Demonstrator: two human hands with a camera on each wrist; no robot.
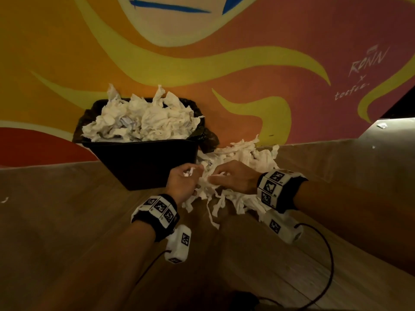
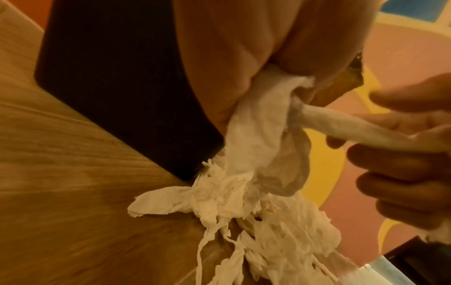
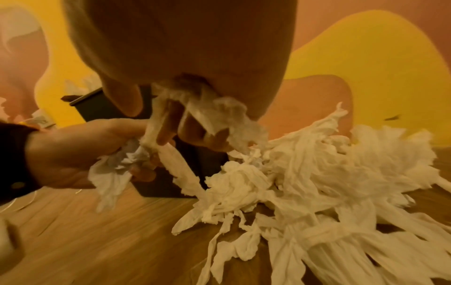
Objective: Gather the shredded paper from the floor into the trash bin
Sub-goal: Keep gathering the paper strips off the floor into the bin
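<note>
A heap of white shredded paper (image 1: 244, 158) lies on the wooden floor to the right of a black trash bin (image 1: 143, 162), which is heaped with crumpled paper (image 1: 143, 117). My left hand (image 1: 183, 178) grips a bunch of shreds (image 2: 256, 123) just in front of the bin's right corner. My right hand (image 1: 233, 176) is beside it, fingers curled round strips (image 3: 214, 115) from the same heap (image 3: 317, 173). A twisted strip (image 2: 366, 133) runs between both hands. The left hand (image 3: 80, 154) shows in the right wrist view with paper hanging from its fist.
A painted orange and yellow wall (image 1: 224, 63) stands right behind the bin. A black liner (image 1: 208, 138) hangs over the bin's right rim. Black cables (image 1: 325, 254) trail on the floor near me. A small scrap (image 1: 4, 199) lies at far left.
</note>
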